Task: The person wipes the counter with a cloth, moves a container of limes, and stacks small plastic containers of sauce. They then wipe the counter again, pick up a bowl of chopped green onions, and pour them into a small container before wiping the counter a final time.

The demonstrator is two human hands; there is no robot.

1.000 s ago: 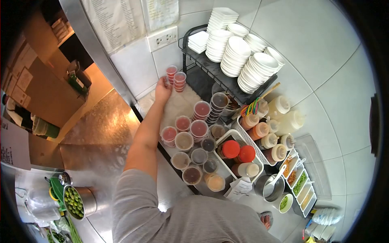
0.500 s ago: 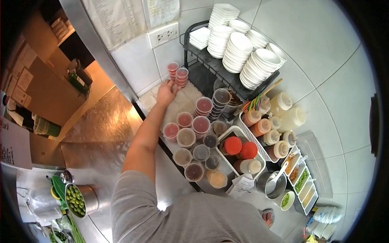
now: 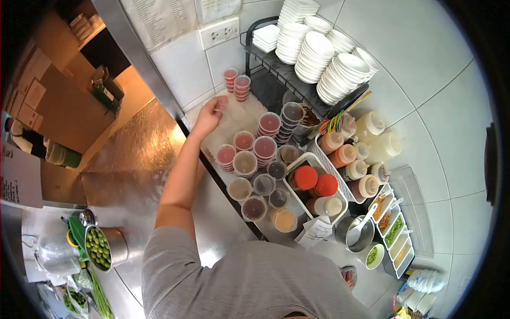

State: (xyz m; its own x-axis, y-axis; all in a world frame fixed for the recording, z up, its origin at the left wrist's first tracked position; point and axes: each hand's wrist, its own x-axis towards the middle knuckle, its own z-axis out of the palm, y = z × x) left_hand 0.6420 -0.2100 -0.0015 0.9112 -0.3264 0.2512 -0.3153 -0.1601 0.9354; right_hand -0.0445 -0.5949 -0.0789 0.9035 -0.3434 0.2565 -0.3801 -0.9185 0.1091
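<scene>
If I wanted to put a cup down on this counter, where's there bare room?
The white cloth is bare between the left hand, the two red cup stacks by the wall and the lidded sauce cups. The steel counter on the arm's other side is open too. The cups and the white basket of squeeze bottles stand packed.

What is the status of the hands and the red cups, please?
Left hand over white mat, grip unclear; right hand not in view. Two red cup stacks by the wall, apart from the hand. Nothing between them.
</scene>
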